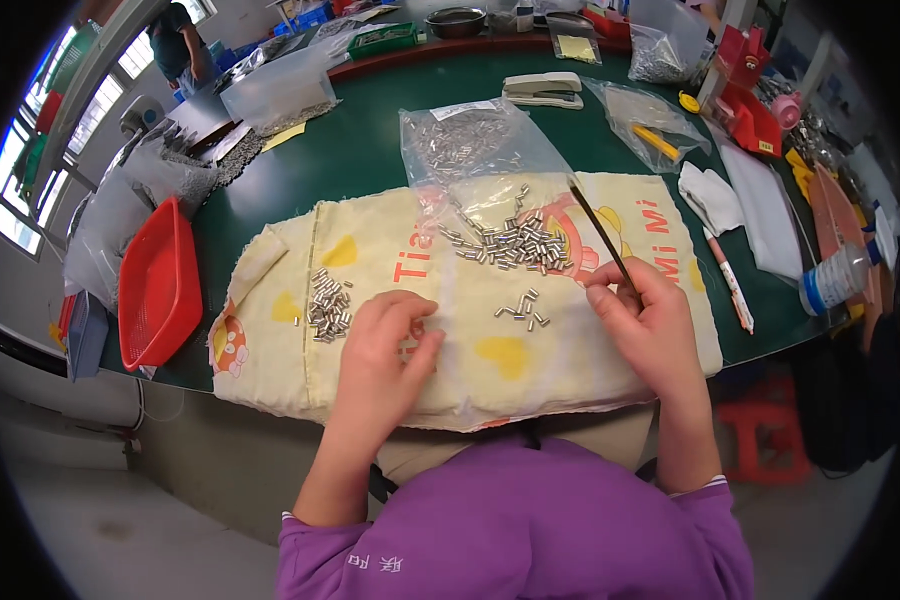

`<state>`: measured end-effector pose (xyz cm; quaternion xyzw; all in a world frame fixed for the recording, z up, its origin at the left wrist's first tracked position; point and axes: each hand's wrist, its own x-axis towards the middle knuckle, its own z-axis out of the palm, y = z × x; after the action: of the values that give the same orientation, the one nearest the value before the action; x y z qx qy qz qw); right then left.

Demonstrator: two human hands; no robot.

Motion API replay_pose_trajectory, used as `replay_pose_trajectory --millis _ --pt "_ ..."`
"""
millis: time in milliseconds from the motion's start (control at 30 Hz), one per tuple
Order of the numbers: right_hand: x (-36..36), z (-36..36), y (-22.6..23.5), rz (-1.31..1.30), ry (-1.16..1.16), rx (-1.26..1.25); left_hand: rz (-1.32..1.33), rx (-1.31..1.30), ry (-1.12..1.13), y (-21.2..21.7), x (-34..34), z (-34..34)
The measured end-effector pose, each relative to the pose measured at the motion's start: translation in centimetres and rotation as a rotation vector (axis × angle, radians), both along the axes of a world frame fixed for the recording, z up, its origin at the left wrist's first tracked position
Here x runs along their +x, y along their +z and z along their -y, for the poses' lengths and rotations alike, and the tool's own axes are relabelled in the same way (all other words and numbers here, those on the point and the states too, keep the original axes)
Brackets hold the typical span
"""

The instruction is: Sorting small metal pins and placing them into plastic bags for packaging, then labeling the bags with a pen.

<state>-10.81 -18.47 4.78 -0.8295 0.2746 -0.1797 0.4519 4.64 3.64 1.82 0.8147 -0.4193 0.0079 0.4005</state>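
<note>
My right hand (645,315) grips a slim dark stick-like tool (607,235), its far end pointing up and left over the cloth. Whether it is tweezers or a plain rod I cannot make out. A few small silver metal cylinders (523,309) lie scattered between my hands. Beyond them is a larger pile of the same cylinders (520,242), at the mouth of a clear plastic bag (470,140) holding many more. My left hand (385,345) hovers with curved fingers, thumb apart, nothing visible in it. Beside it, to the left, sits another cylinder pile (328,307).
A pale yellow printed cloth (560,375) covers the near edge of the green table (360,150). Left stands a red basket (160,290). On the right lie a pen (730,282), a white cloth (710,198) and a clear bottle (835,280). A stapler (542,90) is farther back.
</note>
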Motion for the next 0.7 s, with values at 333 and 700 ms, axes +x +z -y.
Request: replay_pose_trajectory --millis 333,700 --pt "0.8 -1.0 -3.7 0.099 0.198 -0.278 -0.155 0.132 -0.218 -0.7 -2.9 6.9" --pt "1.4 -0.6 -4.4 0.197 0.277 -0.324 -0.19 0.154 -0.195 -1.1 -3.1 5.6"
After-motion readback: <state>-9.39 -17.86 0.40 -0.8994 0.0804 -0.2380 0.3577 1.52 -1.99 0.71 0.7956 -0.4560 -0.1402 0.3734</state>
